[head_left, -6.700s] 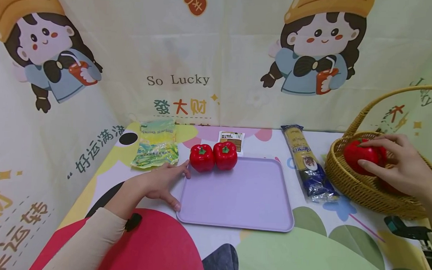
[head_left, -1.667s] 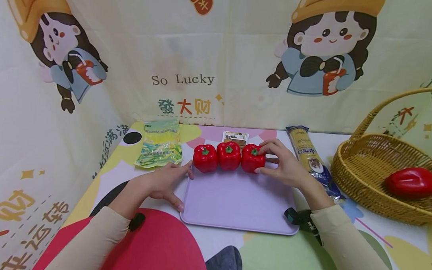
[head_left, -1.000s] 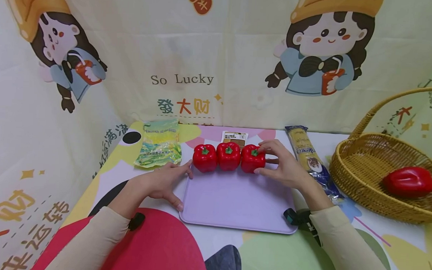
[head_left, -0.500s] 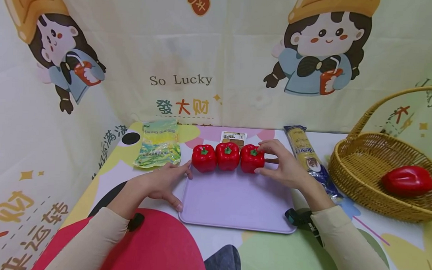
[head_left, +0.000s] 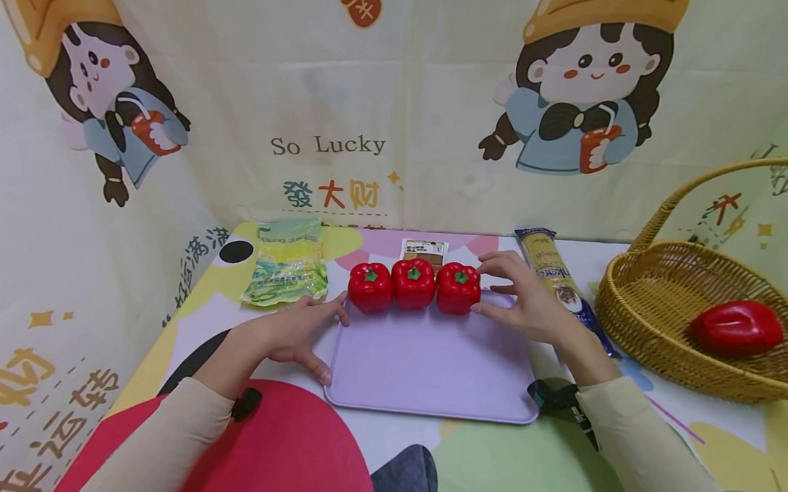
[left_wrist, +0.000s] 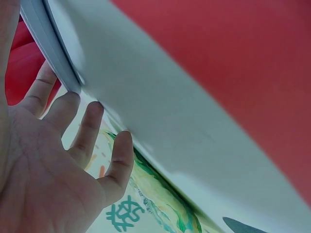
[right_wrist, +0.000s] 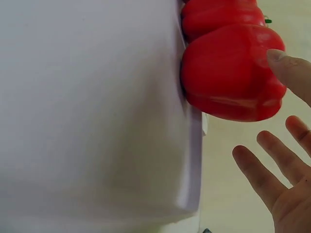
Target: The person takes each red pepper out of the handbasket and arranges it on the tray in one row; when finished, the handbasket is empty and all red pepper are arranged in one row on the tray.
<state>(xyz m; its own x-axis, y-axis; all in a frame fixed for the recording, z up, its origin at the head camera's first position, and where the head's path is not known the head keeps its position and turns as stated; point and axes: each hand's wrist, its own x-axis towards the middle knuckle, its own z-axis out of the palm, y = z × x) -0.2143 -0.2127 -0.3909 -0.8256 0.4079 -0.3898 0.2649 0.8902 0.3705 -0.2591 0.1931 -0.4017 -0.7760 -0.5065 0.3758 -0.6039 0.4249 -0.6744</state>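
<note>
Three red bell peppers stand upright in a row along the far edge of a pale purple tray [head_left: 432,363], stems up: a left pepper [head_left: 370,288], a middle pepper [head_left: 414,284] and a right pepper [head_left: 458,289]. My left hand [head_left: 289,334] rests with spread fingers at the tray's left edge; in the left wrist view its fingertips touch the rim. Just beside the right pepper is my right hand [head_left: 525,298], its fingers spread and holding nothing. The right wrist view shows one digit overlapping that pepper [right_wrist: 228,73]; whether it touches is unclear.
A wicker basket [head_left: 651,356] with a tall handle stands at the right, holding another red pepper [head_left: 736,327] on its side. A pasta packet [head_left: 550,266] lies between tray and basket. Behind the tray are a green-yellow bag [head_left: 287,267] and a small brown-white packet [head_left: 426,251].
My right hand has brought a pepper from the basket to the right end of the row. Since half a second ago its fingers have loosened and shifted slightly right. The left hand stays put.
</note>
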